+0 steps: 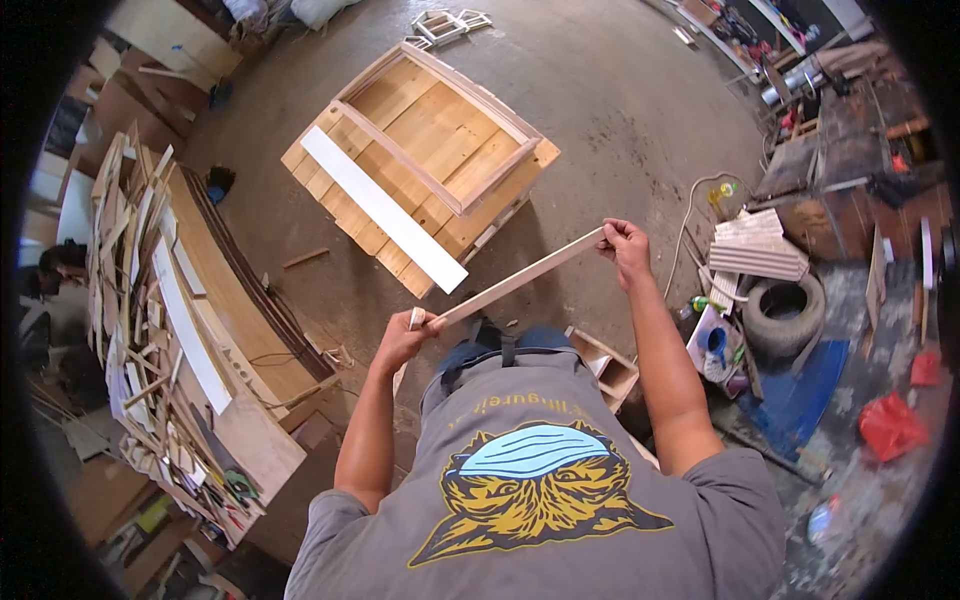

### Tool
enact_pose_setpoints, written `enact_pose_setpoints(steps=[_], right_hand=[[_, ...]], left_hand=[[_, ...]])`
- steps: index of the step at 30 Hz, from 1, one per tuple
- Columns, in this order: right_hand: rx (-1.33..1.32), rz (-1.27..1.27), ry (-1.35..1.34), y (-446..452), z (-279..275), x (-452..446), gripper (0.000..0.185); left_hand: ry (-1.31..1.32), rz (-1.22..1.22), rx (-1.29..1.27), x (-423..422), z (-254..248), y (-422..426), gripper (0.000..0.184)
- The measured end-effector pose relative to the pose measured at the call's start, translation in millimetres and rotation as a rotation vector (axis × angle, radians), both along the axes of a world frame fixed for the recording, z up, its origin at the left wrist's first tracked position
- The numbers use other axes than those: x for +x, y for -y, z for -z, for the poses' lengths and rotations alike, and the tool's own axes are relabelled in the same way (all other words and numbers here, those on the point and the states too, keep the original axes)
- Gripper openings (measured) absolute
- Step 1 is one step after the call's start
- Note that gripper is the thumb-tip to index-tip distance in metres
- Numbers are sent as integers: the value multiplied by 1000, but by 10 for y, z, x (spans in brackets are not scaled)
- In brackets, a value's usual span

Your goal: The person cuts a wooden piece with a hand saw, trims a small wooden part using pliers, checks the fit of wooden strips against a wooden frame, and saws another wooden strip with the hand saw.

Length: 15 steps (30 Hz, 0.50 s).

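A thin, narrow wooden strip (522, 279) is held up at a slant between my two hands. My left hand (403, 338) pinches its lower left end, with the fingers closed round it. At the upper right end, my right hand (628, 248) grips the strip between thumb and fingers. Beyond the strip stands a low table of wooden planks (400, 262). On it lie a rectangular wooden frame (400, 153) and a long white board (384, 209), side by side.
At the left, a bench (275, 462) bears a heap of wood scraps (125, 350). A tire (783, 312), a red plastic bag (892, 427) and a cable are on the right. White frame pieces (447, 27) lie on the floor beyond the table. An open wooden box (607, 368) stands near my body.
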State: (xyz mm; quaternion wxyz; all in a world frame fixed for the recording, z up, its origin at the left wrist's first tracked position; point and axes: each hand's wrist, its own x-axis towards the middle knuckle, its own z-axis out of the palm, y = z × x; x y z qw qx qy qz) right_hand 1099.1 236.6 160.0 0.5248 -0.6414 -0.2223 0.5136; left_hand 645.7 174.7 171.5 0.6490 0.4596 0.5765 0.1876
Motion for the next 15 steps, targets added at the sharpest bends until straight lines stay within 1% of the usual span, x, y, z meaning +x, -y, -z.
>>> enact_pose_setpoints(steps=[2,3,4,7,10,13,15], right_hand=[[-23,-61,-11,-258,126,40,17],[-45,-81,-8,-388,141,26,17],[-63,-99,-6,-527,153,18,17],[-92,-166,-23,-995,434,36,17],[-116,-220,4,-1472,640,26,16],[-150,-302,59,-1984,907,48,15],[-173,-285,89,-2328,1152,47,16]], left_hand=[[9,-149,-33,21,141,-180,25],[51,-212,-7,41,181,-242,24],[18,-266,-25,64,202,-279,25],[-39,-437,-52,193,305,-462,29],[-108,-587,12,326,467,-645,31],[-211,-706,-30,515,585,-912,34],[-297,-755,-47,595,727,-1111,38]])
